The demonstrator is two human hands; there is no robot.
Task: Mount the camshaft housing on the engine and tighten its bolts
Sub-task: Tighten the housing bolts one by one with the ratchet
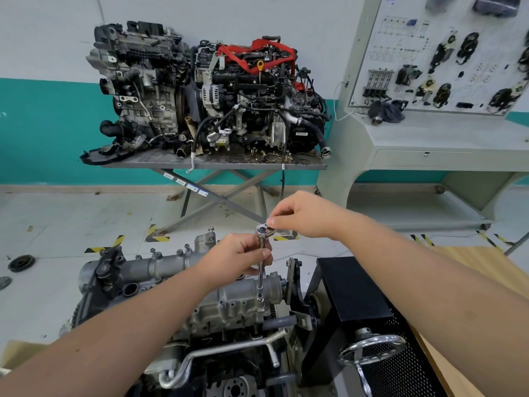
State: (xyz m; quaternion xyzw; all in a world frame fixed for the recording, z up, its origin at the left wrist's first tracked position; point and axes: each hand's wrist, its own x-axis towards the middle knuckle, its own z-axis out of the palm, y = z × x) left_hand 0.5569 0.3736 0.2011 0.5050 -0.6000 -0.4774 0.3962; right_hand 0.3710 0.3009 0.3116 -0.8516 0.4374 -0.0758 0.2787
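Camshaft housing point(229, 293) sits atop engine point(229, 339), long axis left-right: cast grey aluminium, ribbed. Ratchet extension point(261, 270) stands vertical on a near-right bolt point(260, 300). Left hand point(240, 257) pinches the shaft; right hand point(300, 214) pinches the chrome ratchet head point(262, 229).

A grey scissor-leg table point(160, 164) is set at the far wall. 2 engines are carried on it: a bare grey engine point(137, 81) at the left, touching a hose-covered engine point(257, 98) with red straps at the right. Loose clips are scattered along its right edge.
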